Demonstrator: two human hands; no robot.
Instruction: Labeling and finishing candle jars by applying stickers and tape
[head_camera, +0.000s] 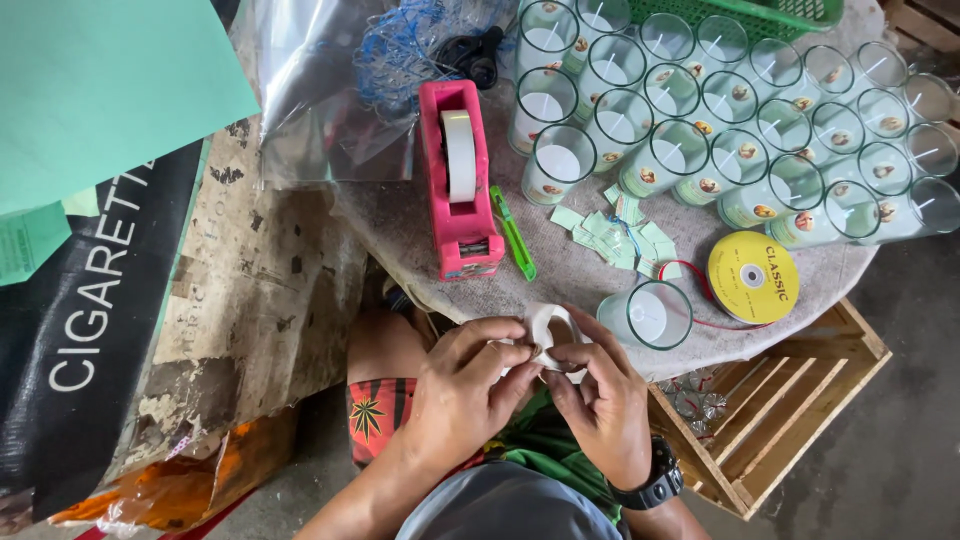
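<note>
My left hand (462, 388) and my right hand (598, 398) meet above my lap, both pinching a small white looped piece (545, 325), like a ribbon or tape ring, held between the fingertips. A black watch sits on my right wrist. Just beyond the hands, at the table's near edge, stands one glass candle cup (651, 314) with white wax. A pink tape dispenser (459, 180) with a white roll stands upright further back, with a green cutter (514, 234) beside it.
Several glass candle cups (730, 130) crowd the round grey table (420, 240). A yellow ribbon spool (752, 277) and green paper slips (615, 232) lie near them. A wooden crate (790, 400) sits at right, green card (100, 80) and cardboard at left.
</note>
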